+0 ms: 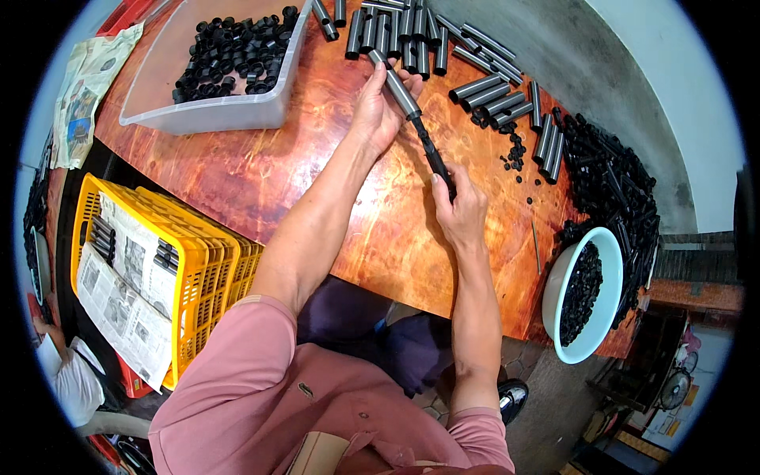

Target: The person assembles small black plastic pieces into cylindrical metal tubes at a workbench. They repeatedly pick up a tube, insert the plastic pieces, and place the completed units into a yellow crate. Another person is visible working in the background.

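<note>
My left hand point(381, 111) is closed around a shiny dark metal tube point(398, 89), held at a slant above the wooden table. From the tube's lower end sticks a black rod-like part point(428, 146) with cut-outs along it. My right hand point(463, 202) grips the lower end of that black part, with the thumb along it. Whether the black part is sliding in or out cannot be told. Beyond my left hand, many similar metal tubes point(382, 36) lie in a group, and more tubes point(483, 93) rest to the right.
A clear plastic bin point(206, 117) with black caps stands at the far left. Below it is a yellow crate point(207, 277) with newspaper and tubes. On the right are a pile of black parts point(609, 174), a pale blue basin point(608, 309) of small black pieces and a thin rod point(536, 247).
</note>
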Demonstrator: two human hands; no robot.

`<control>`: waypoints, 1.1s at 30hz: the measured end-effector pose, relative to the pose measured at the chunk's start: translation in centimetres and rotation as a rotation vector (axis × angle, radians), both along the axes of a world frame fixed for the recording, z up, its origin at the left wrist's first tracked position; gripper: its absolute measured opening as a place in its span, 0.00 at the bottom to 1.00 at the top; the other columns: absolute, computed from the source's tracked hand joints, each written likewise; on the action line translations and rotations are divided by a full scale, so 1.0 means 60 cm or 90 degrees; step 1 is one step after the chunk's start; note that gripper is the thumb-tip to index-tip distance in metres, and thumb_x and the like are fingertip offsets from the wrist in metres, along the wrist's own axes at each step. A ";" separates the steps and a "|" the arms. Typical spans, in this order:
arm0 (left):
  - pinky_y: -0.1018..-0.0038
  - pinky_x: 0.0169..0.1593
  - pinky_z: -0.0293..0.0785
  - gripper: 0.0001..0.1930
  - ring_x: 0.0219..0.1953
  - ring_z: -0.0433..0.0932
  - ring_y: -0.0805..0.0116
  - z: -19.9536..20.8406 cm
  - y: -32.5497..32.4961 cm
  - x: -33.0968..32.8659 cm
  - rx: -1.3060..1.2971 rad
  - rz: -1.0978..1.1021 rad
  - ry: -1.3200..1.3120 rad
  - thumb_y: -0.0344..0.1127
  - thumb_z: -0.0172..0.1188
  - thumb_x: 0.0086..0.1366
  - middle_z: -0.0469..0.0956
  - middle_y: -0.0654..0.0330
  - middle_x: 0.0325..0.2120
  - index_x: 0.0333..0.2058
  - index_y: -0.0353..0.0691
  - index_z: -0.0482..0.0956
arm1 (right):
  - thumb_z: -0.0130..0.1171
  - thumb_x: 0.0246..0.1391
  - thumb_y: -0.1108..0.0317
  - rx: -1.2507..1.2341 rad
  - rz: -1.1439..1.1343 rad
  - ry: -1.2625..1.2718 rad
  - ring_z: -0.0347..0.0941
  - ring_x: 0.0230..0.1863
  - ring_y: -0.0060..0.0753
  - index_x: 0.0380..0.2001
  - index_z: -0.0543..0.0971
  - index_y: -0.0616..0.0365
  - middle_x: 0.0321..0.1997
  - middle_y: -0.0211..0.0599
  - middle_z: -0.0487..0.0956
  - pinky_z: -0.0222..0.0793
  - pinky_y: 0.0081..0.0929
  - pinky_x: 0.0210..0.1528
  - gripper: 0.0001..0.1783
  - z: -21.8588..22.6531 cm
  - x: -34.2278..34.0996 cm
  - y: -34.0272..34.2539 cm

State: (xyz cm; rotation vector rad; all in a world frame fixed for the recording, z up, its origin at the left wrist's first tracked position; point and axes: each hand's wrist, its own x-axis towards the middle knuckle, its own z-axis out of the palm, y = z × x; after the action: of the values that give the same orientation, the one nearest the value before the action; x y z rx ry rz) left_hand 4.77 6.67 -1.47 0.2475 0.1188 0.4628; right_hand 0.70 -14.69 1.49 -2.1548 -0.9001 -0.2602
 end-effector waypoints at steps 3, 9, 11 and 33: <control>0.69 0.46 0.82 0.19 0.40 0.77 0.63 0.004 -0.006 -0.001 0.008 -0.018 -0.021 0.46 0.53 0.73 0.73 0.56 0.37 0.54 0.41 0.70 | 0.61 0.57 0.68 -0.010 -0.028 -0.032 0.75 0.17 0.38 0.40 0.80 0.61 0.20 0.43 0.79 0.66 0.32 0.21 0.10 -0.002 -0.003 0.004; 0.71 0.40 0.78 0.17 0.36 0.73 0.66 0.001 -0.002 0.004 -0.033 -0.037 -0.059 0.45 0.53 0.74 0.72 0.58 0.34 0.53 0.41 0.69 | 0.58 0.59 0.68 -0.005 -0.031 -0.028 0.76 0.19 0.45 0.40 0.78 0.59 0.21 0.45 0.79 0.67 0.36 0.22 0.08 -0.004 -0.016 0.022; 0.70 0.39 0.78 0.16 0.36 0.74 0.66 -0.003 0.000 0.005 -0.039 -0.044 -0.069 0.44 0.53 0.74 0.73 0.57 0.33 0.52 0.42 0.70 | 0.58 0.60 0.68 -0.015 -0.034 0.034 0.76 0.20 0.44 0.41 0.78 0.60 0.22 0.47 0.78 0.68 0.35 0.23 0.09 -0.008 -0.018 0.020; 0.79 0.36 0.72 0.24 0.30 0.68 0.74 0.004 0.005 -0.006 -0.038 -0.101 -0.170 0.48 0.46 0.76 0.73 0.60 0.35 0.59 0.35 0.67 | 0.55 0.61 0.68 0.031 -0.025 0.135 0.77 0.21 0.50 0.45 0.78 0.65 0.22 0.54 0.78 0.68 0.40 0.24 0.14 -0.004 -0.050 0.045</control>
State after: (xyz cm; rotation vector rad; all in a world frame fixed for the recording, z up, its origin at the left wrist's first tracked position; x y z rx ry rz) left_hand 4.41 6.94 -1.24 0.1328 -0.1467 0.3303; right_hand -2.28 -11.98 1.27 -2.1104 -0.7246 -0.0691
